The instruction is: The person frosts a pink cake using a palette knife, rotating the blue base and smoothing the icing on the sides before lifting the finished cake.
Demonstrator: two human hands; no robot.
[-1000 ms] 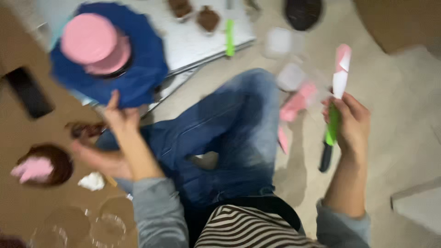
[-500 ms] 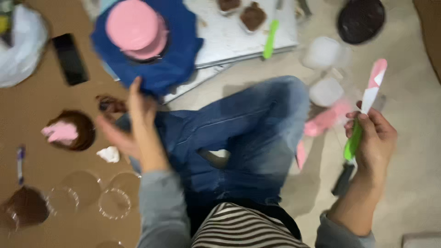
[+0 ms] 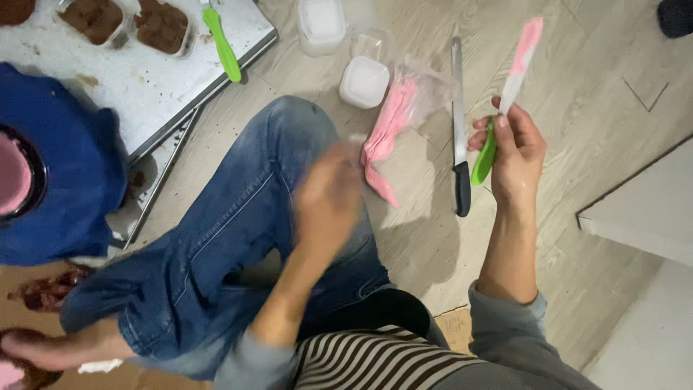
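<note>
My right hand (image 3: 514, 153) holds up a spatula knife (image 3: 509, 90) with a green handle and a blade smeared with pink icing. My left hand (image 3: 328, 196) is blurred above my knee in blue jeans (image 3: 238, 217), close to a pink piping bag (image 3: 390, 133) lying on the floor; it seems to hold nothing. A long black-handled knife (image 3: 458, 130) lies on the floor between the piping bag and my right hand.
A metal tray (image 3: 144, 79) at the top left carries two brown cakes in tins (image 3: 130, 20) and a green-handled tool (image 3: 220, 45). Two white plastic tubs (image 3: 343, 50) stand beyond my knee. A blue cloth (image 3: 58, 166) lies under a pink cake at the left edge. A white board (image 3: 642, 217) is at the right.
My left hand has swung from the left side, near the blue cloth, across my knee towards the piping bag. The view has shifted right. My right hand still holds the spatula knife.
</note>
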